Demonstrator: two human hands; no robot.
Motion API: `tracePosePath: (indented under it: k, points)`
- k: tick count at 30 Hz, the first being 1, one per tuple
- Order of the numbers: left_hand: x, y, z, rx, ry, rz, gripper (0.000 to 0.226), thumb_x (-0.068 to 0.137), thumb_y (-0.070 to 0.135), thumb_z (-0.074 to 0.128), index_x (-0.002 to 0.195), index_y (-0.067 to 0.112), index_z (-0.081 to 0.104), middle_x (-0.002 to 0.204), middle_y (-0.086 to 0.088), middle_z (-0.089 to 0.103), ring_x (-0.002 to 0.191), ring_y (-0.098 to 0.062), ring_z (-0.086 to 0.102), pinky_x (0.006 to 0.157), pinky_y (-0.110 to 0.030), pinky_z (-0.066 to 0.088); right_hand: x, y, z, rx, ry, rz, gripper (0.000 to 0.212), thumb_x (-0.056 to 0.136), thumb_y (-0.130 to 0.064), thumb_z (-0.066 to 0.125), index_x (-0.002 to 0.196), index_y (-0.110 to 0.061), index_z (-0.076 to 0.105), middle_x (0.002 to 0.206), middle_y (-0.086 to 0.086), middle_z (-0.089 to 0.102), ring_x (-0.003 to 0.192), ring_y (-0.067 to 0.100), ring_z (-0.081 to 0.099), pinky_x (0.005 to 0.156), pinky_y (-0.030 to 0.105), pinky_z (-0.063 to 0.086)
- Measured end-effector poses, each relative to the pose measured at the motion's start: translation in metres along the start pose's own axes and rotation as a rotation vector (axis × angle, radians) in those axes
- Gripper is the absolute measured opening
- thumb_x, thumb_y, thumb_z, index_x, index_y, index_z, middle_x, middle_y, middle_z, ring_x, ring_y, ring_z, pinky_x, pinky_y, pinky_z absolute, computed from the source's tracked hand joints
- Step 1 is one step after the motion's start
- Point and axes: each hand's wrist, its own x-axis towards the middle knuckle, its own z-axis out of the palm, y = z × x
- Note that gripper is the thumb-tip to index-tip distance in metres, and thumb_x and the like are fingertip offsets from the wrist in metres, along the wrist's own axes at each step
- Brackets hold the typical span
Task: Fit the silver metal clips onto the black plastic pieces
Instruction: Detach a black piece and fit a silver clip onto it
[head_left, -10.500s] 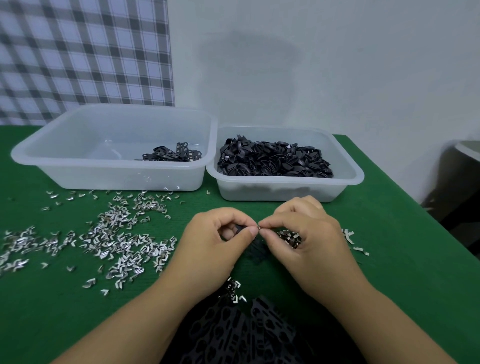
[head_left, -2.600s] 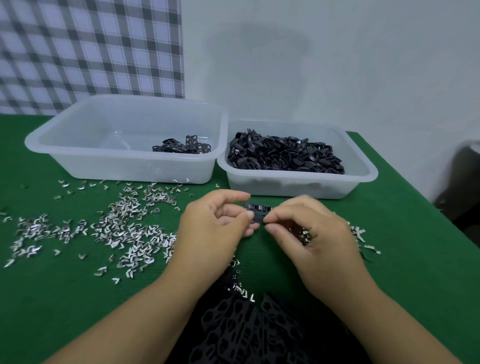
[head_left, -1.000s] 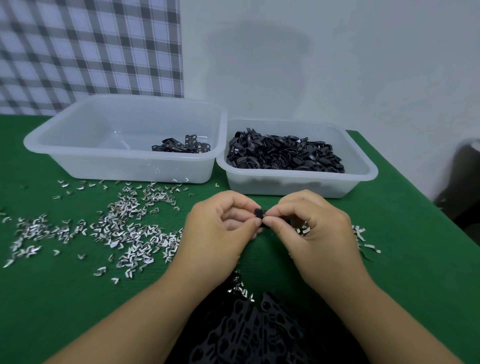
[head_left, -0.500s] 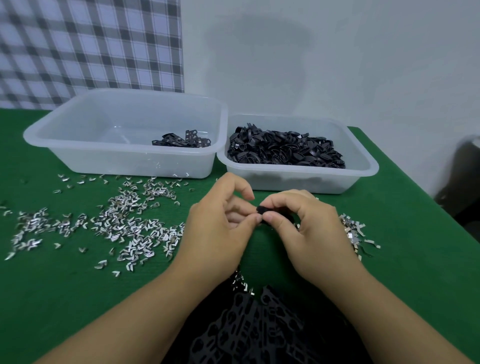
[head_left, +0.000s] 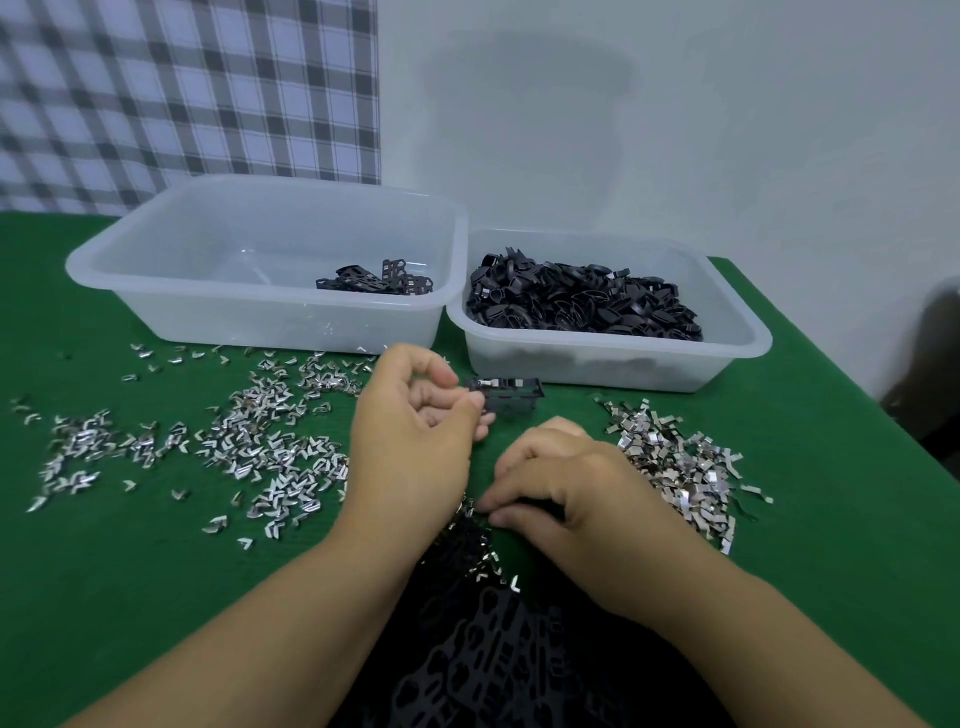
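Two grips — left hand (head_left: 415, 441) pinches a black plastic piece (head_left: 506, 397); right hand (head_left: 576, 493) curls onto the black pile (head_left: 467, 540), hold unclear.

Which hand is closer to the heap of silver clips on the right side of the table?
Right. The right hand sits just left of that heap; the left hand is farther left, pinching a black plastic piece.

A: Classify the location.
B: Small manual-assembly station. Indicators: green-covered bench (head_left: 130, 597); left bin (head_left: 218, 322) and right bin (head_left: 613, 364) stocked with black plastic pieces (head_left: 582, 304); silver metal clips (head_left: 270, 452) heaped loose.
A: Factory floor?
B: Unconfirmed. Checked curtain (head_left: 182, 88) and plain wall (head_left: 727, 130) indicate an ordinary room.
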Motion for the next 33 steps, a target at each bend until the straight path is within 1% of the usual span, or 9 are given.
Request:
tracePosePath:
  k: [5,9,12,16,19,21,23,28,33]
  points:
    - [-0.001,0.0,0.0,0.023,-0.007,0.008,0.026,0.085,-0.008,0.059,0.08,0.015,0.049,0.069,-0.012,0.063,0.061,-0.012,0.069,0.056,-0.015,0.052,0.005,0.0,0.003,-0.014,-0.033,0.017,0.008,0.078,-0.02,0.071,0.085,-0.019,0.074,0.085,-0.006,0.063,0.087,0.014,0.05,0.08,0.022,0.039]
    - [-0.001,0.001,0.0,0.019,-0.015,-0.001,0.026,0.084,-0.008,0.06,0.081,0.015,0.051,0.068,-0.011,0.064,0.06,-0.011,0.07,0.056,-0.015,0.052,0.003,-0.003,0.003,-0.009,-0.023,0.008,0.005,0.084,-0.019,0.064,0.086,-0.019,0.069,0.086,-0.008,0.062,0.087,0.012,0.049,0.081,0.022,0.039]
    - [-0.001,0.001,0.0,0.033,-0.036,0.002,0.025,0.083,-0.007,0.061,0.083,0.016,0.052,0.068,-0.011,0.066,0.06,-0.011,0.07,0.057,-0.016,0.052,-0.001,-0.003,-0.002,0.081,0.118,0.074,0.006,0.08,-0.021,0.061,0.082,-0.023,0.067,0.077,-0.01,0.064,0.077,0.005,0.054,0.071,0.02,0.043]
    - [-0.003,0.002,0.001,0.056,-0.077,-0.004,0.025,0.082,-0.007,0.063,0.086,0.015,0.053,0.069,-0.013,0.068,0.06,-0.012,0.07,0.058,-0.016,0.053,-0.005,-0.001,-0.006,0.201,0.313,0.133,0.011,0.074,-0.01,0.065,0.075,-0.02,0.07,0.068,-0.004,0.066,0.065,0.01,0.059,0.061,0.028,0.048]
    - [-0.004,0.004,0.001,0.042,-0.125,-0.016,0.023,0.082,-0.008,0.063,0.087,0.012,0.053,0.07,-0.016,0.068,0.059,-0.011,0.07,0.057,-0.016,0.052,-0.004,0.001,-0.009,0.245,0.436,0.165,0.019,0.074,-0.001,0.07,0.073,-0.02,0.072,0.066,-0.003,0.066,0.059,0.01,0.058,0.057,0.018,0.047]
    - [-0.005,0.006,0.001,0.034,-0.154,-0.023,0.023,0.082,-0.008,0.063,0.086,0.012,0.053,0.07,-0.018,0.068,0.058,-0.011,0.07,0.057,-0.016,0.053,-0.004,0.002,-0.011,0.278,0.481,0.197,0.022,0.075,-0.001,0.071,0.075,-0.022,0.072,0.068,-0.004,0.067,0.06,0.009,0.058,0.057,0.012,0.044]
    - [-0.006,0.007,0.001,0.033,-0.172,-0.027,0.022,0.082,-0.008,0.063,0.086,0.011,0.054,0.07,-0.017,0.068,0.059,-0.012,0.07,0.057,-0.017,0.055,-0.004,0.003,-0.012,0.291,0.513,0.222,0.023,0.075,-0.001,0.07,0.074,-0.024,0.071,0.068,-0.005,0.067,0.059,0.006,0.057,0.056,0.011,0.044]
    - [-0.007,0.007,0.002,0.033,-0.199,-0.034,0.023,0.082,-0.009,0.063,0.084,0.013,0.055,0.065,-0.011,0.068,0.06,-0.013,0.071,0.058,-0.019,0.055,-0.004,0.004,-0.013,0.309,0.575,0.244,0.018,0.08,-0.007,0.065,0.075,-0.024,0.067,0.071,-0.004,0.067,0.06,0.013,0.059,0.057,0.026,0.049]
    - [-0.008,0.006,0.002,0.044,-0.204,-0.038,0.024,0.081,-0.008,0.064,0.082,0.015,0.055,0.065,-0.011,0.068,0.06,-0.015,0.071,0.058,-0.019,0.055,-0.003,0.003,-0.013,0.351,0.674,0.235,0.026,0.076,-0.001,0.07,0.076,-0.028,0.071,0.071,-0.009,0.07,0.064,0.014,0.066,0.064,0.027,0.055]
